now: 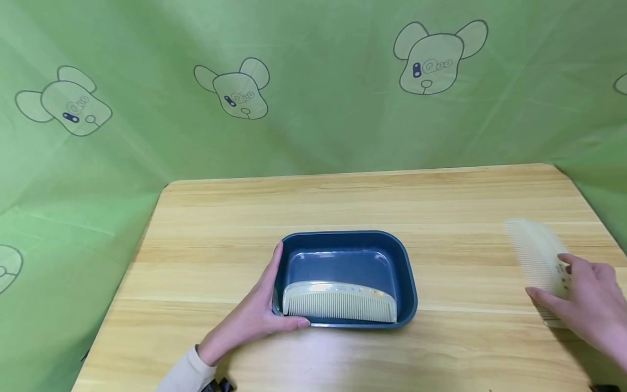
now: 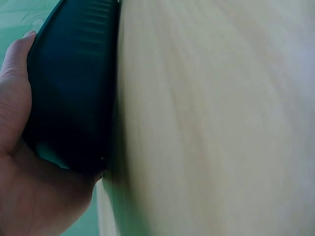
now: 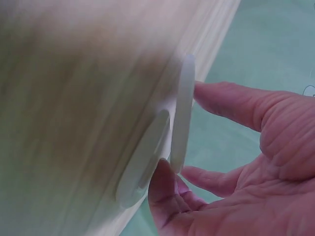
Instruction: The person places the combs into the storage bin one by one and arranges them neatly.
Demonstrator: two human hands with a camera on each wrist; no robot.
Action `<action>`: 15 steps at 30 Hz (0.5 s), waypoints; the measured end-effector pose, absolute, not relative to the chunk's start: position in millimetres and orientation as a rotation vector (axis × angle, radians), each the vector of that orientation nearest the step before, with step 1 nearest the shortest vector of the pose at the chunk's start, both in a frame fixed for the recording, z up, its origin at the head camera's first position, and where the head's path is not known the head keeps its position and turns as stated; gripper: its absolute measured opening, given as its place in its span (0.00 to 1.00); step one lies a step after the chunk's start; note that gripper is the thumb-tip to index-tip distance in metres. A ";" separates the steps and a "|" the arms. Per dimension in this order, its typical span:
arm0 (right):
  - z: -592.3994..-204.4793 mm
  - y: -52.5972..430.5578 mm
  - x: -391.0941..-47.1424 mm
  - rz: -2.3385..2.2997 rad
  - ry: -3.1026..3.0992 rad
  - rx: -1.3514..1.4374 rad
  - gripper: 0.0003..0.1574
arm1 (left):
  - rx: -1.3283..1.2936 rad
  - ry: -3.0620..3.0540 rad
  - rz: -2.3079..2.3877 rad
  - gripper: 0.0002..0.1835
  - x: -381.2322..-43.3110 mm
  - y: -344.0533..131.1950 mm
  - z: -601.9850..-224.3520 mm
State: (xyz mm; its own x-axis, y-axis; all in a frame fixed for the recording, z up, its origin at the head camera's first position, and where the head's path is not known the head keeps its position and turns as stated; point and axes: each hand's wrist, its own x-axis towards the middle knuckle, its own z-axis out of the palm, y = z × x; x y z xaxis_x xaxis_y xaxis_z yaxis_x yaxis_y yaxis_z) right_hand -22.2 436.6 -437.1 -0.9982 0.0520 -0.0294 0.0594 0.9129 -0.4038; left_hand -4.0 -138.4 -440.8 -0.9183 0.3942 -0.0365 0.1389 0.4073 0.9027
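Note:
A dark blue rectangular basin [image 1: 410, 283] stands on the table, with a pale comb [image 1: 338, 306] lying along its front side, teeth toward the front. My left hand [image 1: 252, 313] grips the basin's left front corner, thumb along the front rim and fingers up the left side. At the far right, my right hand [image 1: 590, 299] pinches another pale comb [image 1: 533, 245] between thumb and fingers. That comb is tilted and blurred in the head view. Below it in the right wrist view, a second pale, rounded piece [image 3: 140, 169] lies against the tabletop; its kind is unclear.
The wooden table [image 1: 220, 245] reaches well to both sides of the basin. Behind and beside it hangs a green cloth [image 1: 323, 136] printed with cartoon animal heads. The table's right edge is close to my right hand.

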 end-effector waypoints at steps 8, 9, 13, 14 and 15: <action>-429.1 442.1 -28.8 -0.739 3.018 0.034 0.55 | 0.493 2.445 1.494 0.81 -6.1 -136.6 -439.6; -429.3 442.7 -29.0 -0.763 3.022 0.019 0.52 | 0.494 2.446 1.492 0.81 -6.2 -136.5 -439.5; -430.1 443.0 -28.7 -0.848 3.041 -0.067 0.45 | 0.479 2.438 1.496 0.81 -4.5 -136.7 -439.3; -430.3 442.6 -28.5 -0.865 3.048 -0.088 0.44 | 0.476 2.436 1.498 0.81 -4.0 -136.8 -439.4; -430.5 442.0 -28.4 -0.885 3.057 -0.107 0.42 | 0.474 2.437 1.498 0.81 -3.4 -137.1 -439.6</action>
State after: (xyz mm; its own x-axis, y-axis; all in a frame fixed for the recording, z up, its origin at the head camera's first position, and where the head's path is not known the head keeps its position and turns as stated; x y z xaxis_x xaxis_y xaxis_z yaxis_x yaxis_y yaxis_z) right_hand -28.4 442.0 -430.5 -0.9968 -0.0528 0.0599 -0.0766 0.8433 -0.5319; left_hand -3.4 -137.1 -439.6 -0.9181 0.3949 -0.0349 0.1471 0.4210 0.8951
